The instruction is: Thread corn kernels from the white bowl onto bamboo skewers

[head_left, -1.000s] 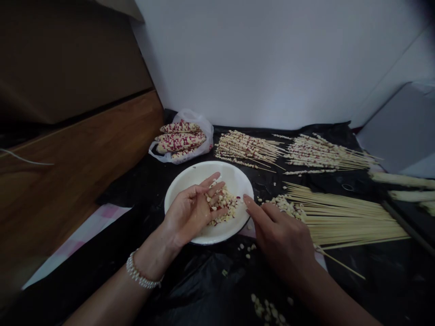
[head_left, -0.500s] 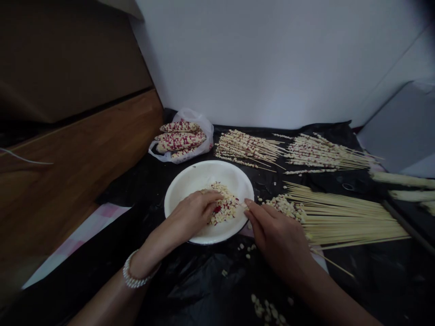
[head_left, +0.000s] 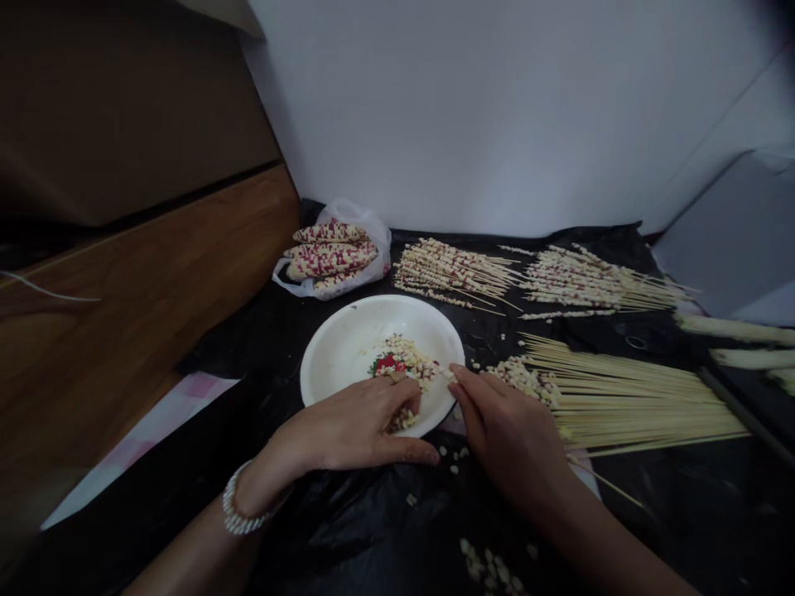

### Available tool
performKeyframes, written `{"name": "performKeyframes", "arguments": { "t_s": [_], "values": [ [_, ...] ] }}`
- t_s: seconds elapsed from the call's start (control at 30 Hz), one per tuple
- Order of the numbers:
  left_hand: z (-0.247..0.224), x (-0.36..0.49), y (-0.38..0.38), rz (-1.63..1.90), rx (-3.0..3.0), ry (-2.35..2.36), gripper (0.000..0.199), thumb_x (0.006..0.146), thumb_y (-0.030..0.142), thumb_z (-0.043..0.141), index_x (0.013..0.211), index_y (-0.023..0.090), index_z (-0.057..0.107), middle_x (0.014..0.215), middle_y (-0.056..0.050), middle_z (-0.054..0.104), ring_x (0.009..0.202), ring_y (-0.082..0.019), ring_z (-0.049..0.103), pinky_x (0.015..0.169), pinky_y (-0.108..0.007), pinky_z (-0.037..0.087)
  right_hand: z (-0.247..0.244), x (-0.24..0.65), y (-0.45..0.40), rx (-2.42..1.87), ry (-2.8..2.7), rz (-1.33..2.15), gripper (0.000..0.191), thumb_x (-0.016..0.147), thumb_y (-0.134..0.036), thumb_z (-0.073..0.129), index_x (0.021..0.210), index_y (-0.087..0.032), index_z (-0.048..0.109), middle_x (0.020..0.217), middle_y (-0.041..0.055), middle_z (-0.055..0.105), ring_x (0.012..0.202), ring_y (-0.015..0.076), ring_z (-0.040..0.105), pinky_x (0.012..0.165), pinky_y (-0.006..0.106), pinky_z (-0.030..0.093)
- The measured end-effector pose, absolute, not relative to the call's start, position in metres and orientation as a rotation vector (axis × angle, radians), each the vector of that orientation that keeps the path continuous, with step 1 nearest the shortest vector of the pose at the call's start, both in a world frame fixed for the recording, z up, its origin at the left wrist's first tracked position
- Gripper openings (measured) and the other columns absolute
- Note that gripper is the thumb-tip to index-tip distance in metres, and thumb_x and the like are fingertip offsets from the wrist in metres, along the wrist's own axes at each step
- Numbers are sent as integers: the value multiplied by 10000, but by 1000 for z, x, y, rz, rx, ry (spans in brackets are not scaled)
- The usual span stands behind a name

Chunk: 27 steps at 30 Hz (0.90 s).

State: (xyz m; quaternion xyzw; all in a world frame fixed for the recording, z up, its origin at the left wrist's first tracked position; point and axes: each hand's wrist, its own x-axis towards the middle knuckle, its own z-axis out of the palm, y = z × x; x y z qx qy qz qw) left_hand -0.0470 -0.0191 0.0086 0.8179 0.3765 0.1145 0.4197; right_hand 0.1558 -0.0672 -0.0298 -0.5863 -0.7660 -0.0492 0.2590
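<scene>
My left hand (head_left: 366, 418) reaches over the near rim of a white bowl (head_left: 332, 348), its fingers bent down into loose corn kernels (head_left: 403, 348). The thumb is stretched out, apart from the fingers; the fingertips are hidden. A red and green print shows on the bowl's floor. At the bowl's right rim, my right hand (head_left: 503, 422) pinches a bamboo skewer (head_left: 609, 480), whose thin rear end sticks out behind the hand. Pale kernels show at the fingertips; the skewer's middle is hidden in the hand.
Corn cobs (head_left: 332, 252) lie in a plastic bag at the back left. Two piles of kernel-threaded skewers (head_left: 453, 269) lie along the wall. Bare bamboo skewers (head_left: 639, 397) and a kernel heap (head_left: 527, 381) are right of the bowl. Stripped cobs (head_left: 745, 331) lie far right.
My left hand has moved toward me in the bowl and its thumb has spread away from the fingers, uncovering more of the printed floor. My right hand stays nearly still.
</scene>
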Motion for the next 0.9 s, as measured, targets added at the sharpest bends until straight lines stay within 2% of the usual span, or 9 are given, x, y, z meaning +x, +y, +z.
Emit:
{"name": "performKeyframes", "arguments": {
  "t_s": [0.13,0.3,0.37,0.5,0.57,0.63,0.7,0.8,0.9],
  "values": [
    [7,-43,-19,150,2196,937,338,863,516,448,769,207,547,743,-17,575,660,-156,478,603,-276,315,-30,156,-67,-1582,-2069,-141,301,925,-268,411,1109,-175,630,816,54,680,673,152,620,536,259,422],
    [4,-37,-14,370,2015,1044,367,892,457,429,659,186,514,626,14,485,599,-127,413,562,-263,294,-29,156,-67,-1574,-2070,-132,290,924,-261,418,1104,-176,628,839,53,684,697,155,624,548,258,424],
    [6,-36,-10,526,1730,1102,356,876,449,470,648,177,501,593,27,451,548,-104,386,508,-237,289,-29,156,-68,-1579,-2075,-122,292,925,-261,416,1112,-179,625,844,49,684,699,154,624,548,258,422],
    [11,-40,-1,746,910,889,309,886,372,491,660,162,477,550,52,411,394,-30,259,354,-160,180,-28,155,-68,-1593,-2066,-129,287,924,-264,423,1108,-184,629,853,48,687,699,156,627,547,258,417],
    [13,-43,4,781,557,755,256,905,262,465,674,153,486,569,36,452,389,-19,338,347,-123,248,-28,155,-68,-1602,-2067,-136,281,923,-265,432,1107,-188,630,853,47,689,688,154,627,546,257,413],
    [13,-44,8,825,321,744,194,907,161,425,749,141,535,634,-10,549,489,-50,515,448,-129,417,-27,155,-69,-1610,-2078,-138,279,924,-260,433,1114,-193,626,855,46,689,683,149,628,546,254,410],
    [12,-44,9,867,227,776,192,904,125,396,928,118,587,785,-81,649,687,-121,645,623,-211,531,-27,155,-69,-1605,-2079,-150,278,925,-258,432,1120,-198,621,849,42,688,684,145,627,546,251,406],
    [12,-42,6,849,260,737,355,903,176,400,1219,68,521,1075,-178,662,993,-228,650,841,-355,530,-27,156,-70,-1581,-2071,-168,275,923,-256,439,1126,-199,617,831,37,684,697,143,627,553,247,408],
    [13,-42,2,798,295,655,462,883,222,447,1310,46,454,1232,-215,595,1144,-288,574,954,-425,467,-27,156,-70,-1549,-2063,-189,273,919,-247,446,1121,-190,620,832,37,685,693,145,627,549,250,412]
  ]
}}
